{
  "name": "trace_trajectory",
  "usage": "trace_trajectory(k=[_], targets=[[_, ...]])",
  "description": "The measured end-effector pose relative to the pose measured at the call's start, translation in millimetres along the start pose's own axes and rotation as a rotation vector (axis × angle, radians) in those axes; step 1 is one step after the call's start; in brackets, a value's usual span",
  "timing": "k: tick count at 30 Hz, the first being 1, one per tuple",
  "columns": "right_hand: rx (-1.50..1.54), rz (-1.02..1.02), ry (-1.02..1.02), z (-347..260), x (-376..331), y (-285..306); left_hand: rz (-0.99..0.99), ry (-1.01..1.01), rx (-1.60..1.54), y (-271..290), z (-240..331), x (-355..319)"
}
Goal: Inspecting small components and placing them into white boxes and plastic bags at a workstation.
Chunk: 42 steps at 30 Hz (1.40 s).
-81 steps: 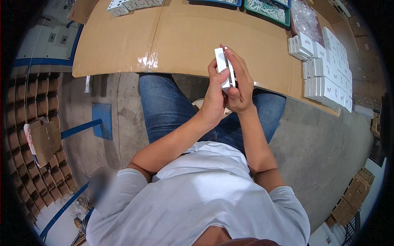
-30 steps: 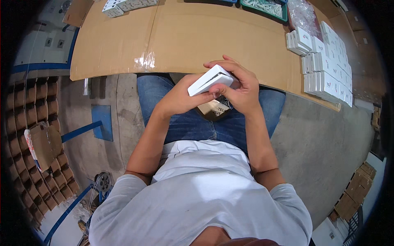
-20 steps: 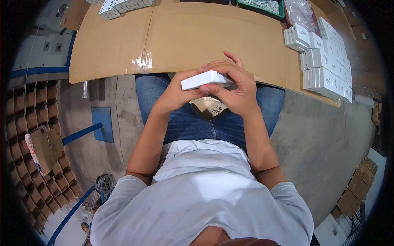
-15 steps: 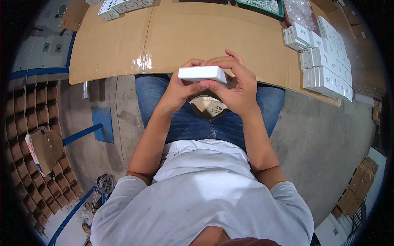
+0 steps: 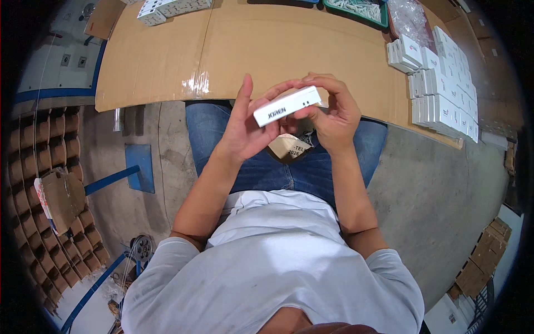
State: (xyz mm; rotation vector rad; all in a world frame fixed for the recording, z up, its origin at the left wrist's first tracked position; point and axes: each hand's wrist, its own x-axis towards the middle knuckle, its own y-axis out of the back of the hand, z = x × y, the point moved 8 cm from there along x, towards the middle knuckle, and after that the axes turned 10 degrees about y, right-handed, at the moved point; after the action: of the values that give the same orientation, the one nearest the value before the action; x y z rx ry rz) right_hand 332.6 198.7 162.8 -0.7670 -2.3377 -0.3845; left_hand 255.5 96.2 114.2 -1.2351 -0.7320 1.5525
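Observation:
A small white box (image 5: 286, 107) with dark printing on its narrow side is held tilted above my lap, its right end higher. My right hand (image 5: 339, 114) pinches the right end between thumb and curled fingers. Beneath and behind the box lies my left hand (image 5: 245, 125), its fingers bent around the left part and its thumb lifted away. Parts of the left fingers are hidden by the box. Below the hands, between my thighs, shows a cardboard piece (image 5: 292, 149) with dark print; its full shape is hidden.
A cardboard-covered table (image 5: 150, 61) spans ahead. Stacks of white boxes (image 5: 445, 106) stand at its right, near a green tray (image 5: 359, 11) of small white pieces and clear plastic wrap (image 5: 409, 22). Patterned boxes (image 5: 172, 8) sit far left. A cardboard divider rack (image 5: 44, 183) is left of me.
The white box has been turned, so a printed side now shows and it slants up to the right. My left thumb has come off it and points away.

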Motion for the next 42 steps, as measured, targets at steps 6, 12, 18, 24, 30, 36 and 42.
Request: trace_trajectory(k=[6,12,18,24,30,36,42], targets=[[-0.207,0.199,0.044,-4.0,1.5,10.3,0.026,-0.114,0.116,8.5,-7.4,6.9],[-0.238,0.034,0.049,-12.5,11.8,-5.5,0.167,-0.143,0.198,13.4,-0.4,9.0],[0.0,-0.058,-0.064,-12.9,10.9,-21.6,0.16,0.207,0.079,6.1,-11.9,7.4],[-0.184,0.008,-0.082,2.7,5.0,-12.6,0.319,-0.143,0.221,1.8,4.9,4.4],[-0.19,-0.158,0.034,-12.4,14.8,-23.8,0.372,-0.217,0.25,5.1,3.5,7.6],[0.002,-0.057,-0.13,-0.2,4.9,-27.8,0.374,-0.219,0.148,-4.6,-3.8,1.5],[0.102,-0.061,-0.105,6.1,3.2,-35.3,0.342,-0.27,0.087,-23.3,-4.2,0.7]])
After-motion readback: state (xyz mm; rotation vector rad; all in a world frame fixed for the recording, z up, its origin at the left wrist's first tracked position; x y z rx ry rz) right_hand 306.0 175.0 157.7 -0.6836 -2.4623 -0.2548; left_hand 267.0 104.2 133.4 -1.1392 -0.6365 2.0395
